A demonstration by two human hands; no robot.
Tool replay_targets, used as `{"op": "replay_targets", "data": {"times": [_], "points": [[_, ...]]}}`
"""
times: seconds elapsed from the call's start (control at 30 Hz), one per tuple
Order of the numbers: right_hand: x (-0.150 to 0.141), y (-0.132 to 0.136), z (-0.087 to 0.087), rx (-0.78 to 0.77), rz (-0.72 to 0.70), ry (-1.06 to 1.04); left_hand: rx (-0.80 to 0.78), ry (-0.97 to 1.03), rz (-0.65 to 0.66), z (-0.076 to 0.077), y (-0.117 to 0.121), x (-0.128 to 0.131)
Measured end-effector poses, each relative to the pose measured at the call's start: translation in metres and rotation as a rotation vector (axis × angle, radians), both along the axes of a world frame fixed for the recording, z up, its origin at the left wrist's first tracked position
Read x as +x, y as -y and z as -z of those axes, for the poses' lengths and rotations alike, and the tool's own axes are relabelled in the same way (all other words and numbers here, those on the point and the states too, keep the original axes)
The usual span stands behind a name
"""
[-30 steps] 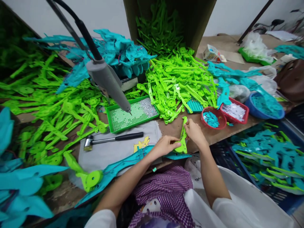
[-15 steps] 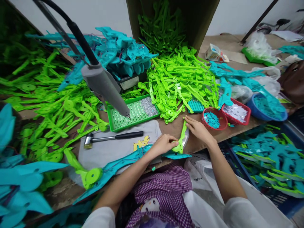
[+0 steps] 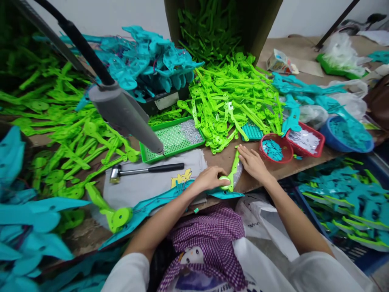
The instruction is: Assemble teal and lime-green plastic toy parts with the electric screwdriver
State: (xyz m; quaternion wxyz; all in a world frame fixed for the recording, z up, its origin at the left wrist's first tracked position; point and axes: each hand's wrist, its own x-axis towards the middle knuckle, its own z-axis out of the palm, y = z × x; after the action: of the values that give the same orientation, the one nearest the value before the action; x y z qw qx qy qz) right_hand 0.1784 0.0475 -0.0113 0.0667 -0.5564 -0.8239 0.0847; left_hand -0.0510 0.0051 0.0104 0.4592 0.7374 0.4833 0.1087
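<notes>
fingers of our left hand (image 3: 210, 178) are clamped on the wide lower end of a long, lime-green plastic strip (image 3: 235, 166), just right of the frame's middle; our right hand (image 3: 253, 162) reaches its upper tip, presumably to steady both ends, though we cannot tell whether it pinches. in this head view, a grey, tapered power screwdriver (image 3: 123, 113) hangs at upper left and a black-handled steel hammer (image 3: 148, 169) lies on grey cloth (image 3: 133, 190), probably for easy reach.

the green pile (image 3: 238, 99) in the middle looks bright, but the box (image 3: 266, 28) behind it is dark inside. a little shine sits on the hammer (image 3: 146, 170). near the edges, things look stretched and fuzzy, and the far left corner is gloomy.
</notes>
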Motion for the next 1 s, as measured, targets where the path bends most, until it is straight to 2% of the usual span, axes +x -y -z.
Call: {"op": "replay_targets", "data": {"times": [0.17, 0.27, 0.37, 0.6, 0.73, 0.87, 1.0], "points": [[0.000, -0.001, -0.002, 0.033, -0.024, 0.015, 0.008, 0.028, -0.069, 0.001, 0.006, 0.002], [0.000, 0.001, 0.000, 0.054, -0.014, 0.013, 0.091, -0.012, -0.128, 0.002, 0.012, 0.007], [0.000, 0.002, 0.002, 0.073, -0.019, 0.015, 0.153, -0.035, -0.096, 0.001, 0.014, 0.010], [-0.003, -0.007, 0.002, 0.034, -0.021, 0.003, 0.041, -0.049, -0.097, -0.003, -0.001, 0.005], [-0.009, -0.014, 0.001, 0.018, -0.028, -0.027, 0.032, 0.063, -0.122, 0.005, -0.009, -0.002], [-0.008, -0.019, -0.001, -0.020, -0.040, -0.066, -0.062, 0.191, -0.107, 0.015, -0.012, -0.005], [-0.006, -0.027, -0.007, -0.053, -0.043, -0.134, -0.050, 0.097, -0.103, 0.011, -0.014, -0.004]]}}
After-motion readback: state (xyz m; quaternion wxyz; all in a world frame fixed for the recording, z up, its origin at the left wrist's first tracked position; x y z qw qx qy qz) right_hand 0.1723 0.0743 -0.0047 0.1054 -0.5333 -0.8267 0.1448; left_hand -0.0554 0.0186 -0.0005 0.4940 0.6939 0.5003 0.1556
